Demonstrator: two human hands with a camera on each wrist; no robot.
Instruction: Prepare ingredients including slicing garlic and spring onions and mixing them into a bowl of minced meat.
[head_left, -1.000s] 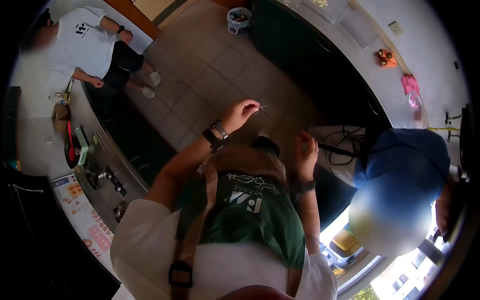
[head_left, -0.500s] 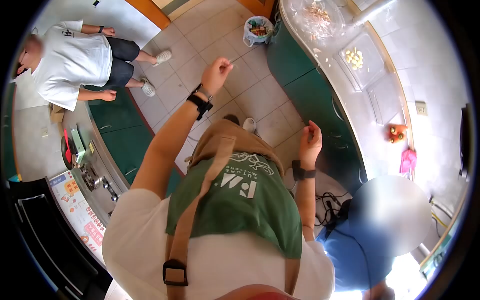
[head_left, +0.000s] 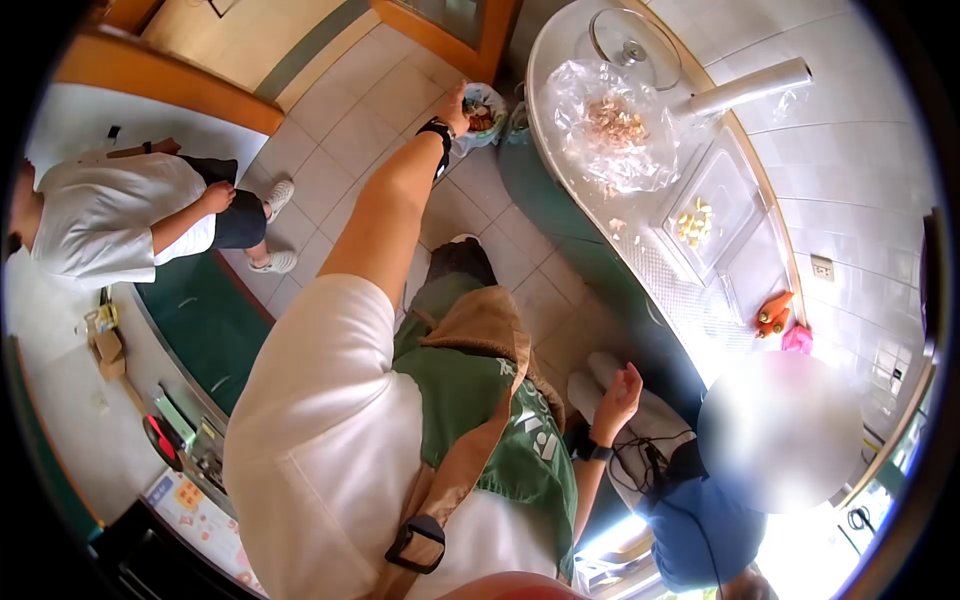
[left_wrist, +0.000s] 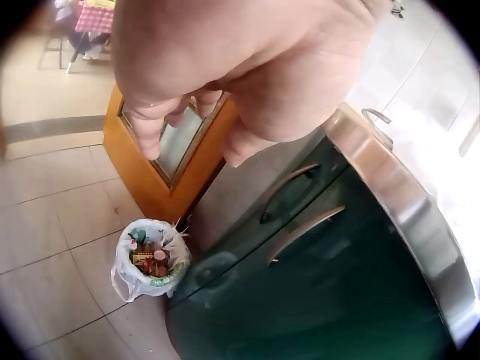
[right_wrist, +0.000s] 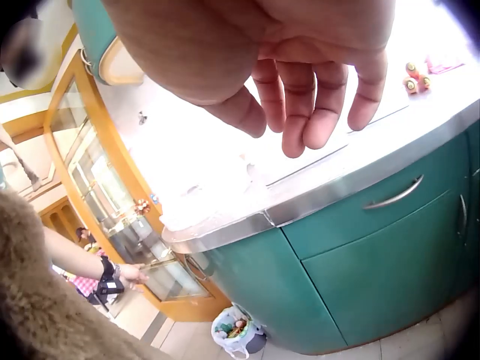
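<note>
My left hand (head_left: 455,112) reaches out at arm's length, and in the head view it overlaps the edge of the lined trash bin (head_left: 484,116). The left wrist view shows the fingers (left_wrist: 150,135) hanging down with a gap to the thumb, and nothing shows between them. Below lies the bin (left_wrist: 150,259) in its white bag, with food scraps and wrappers inside. My right hand (head_left: 618,402) hangs loosely beside my apron (head_left: 455,400). Its fingers (right_wrist: 322,112) are relaxed and bent, holding nothing, in front of the counter.
A curved counter (head_left: 560,160) bears a plastic bag of peelings (head_left: 615,125), a glass lid (head_left: 632,50), a tray of pale pieces (head_left: 695,222) and carrots (head_left: 773,312). One person (head_left: 120,220) stands at left, another in blue (head_left: 705,530) at lower right. Wooden door (left_wrist: 131,165) behind the bin.
My left hand has gone from in front of my body out to the bin; a second ago it pinched something thin, which no longer shows. My body has turned; the right hand stays low and idle.
</note>
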